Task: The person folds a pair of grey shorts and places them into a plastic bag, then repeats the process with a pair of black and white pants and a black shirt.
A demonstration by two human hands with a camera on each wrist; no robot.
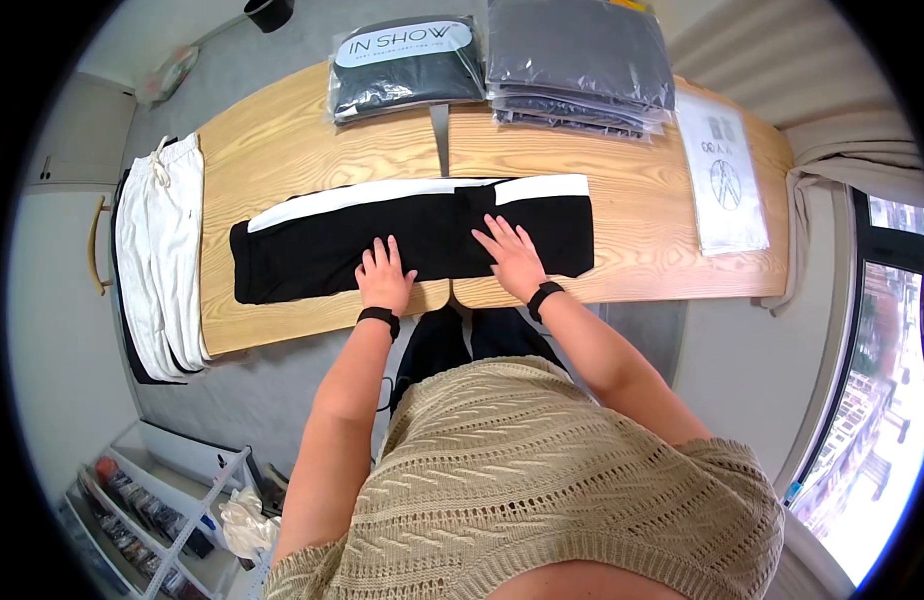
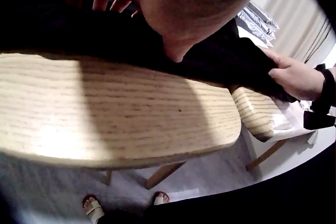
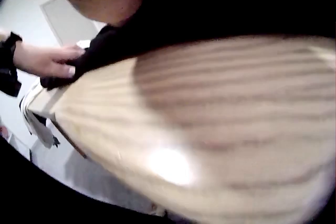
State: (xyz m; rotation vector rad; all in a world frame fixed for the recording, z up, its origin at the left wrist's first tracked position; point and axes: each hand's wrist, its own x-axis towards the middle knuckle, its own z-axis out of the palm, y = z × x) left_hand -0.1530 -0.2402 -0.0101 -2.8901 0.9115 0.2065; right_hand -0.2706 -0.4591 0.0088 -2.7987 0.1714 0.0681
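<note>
Black trousers (image 1: 327,242) with a white side stripe (image 1: 357,196) lie folded lengthwise across the wooden table. At their right part, a black edge breaks the stripe where one layer overlaps another. My left hand (image 1: 385,278) rests flat near the middle of the lower edge, fingers spread. Farther right, my right hand (image 1: 512,258) lies with straight, spread fingers on the cloth just below that break in the stripe. Both wrists wear black bands. The left wrist view shows the thumb of my left hand (image 2: 178,14) on the black cloth close to the table edge.
White drawstring trousers (image 1: 162,255) hang over the table's left end, with dark cloth beneath. A bagged garment (image 1: 407,75) and a stack of bagged dark garments (image 1: 582,60) stand at the back. Clear printed bags (image 1: 724,185) lie at the right. A narrow gap (image 1: 441,140) divides the tabletop.
</note>
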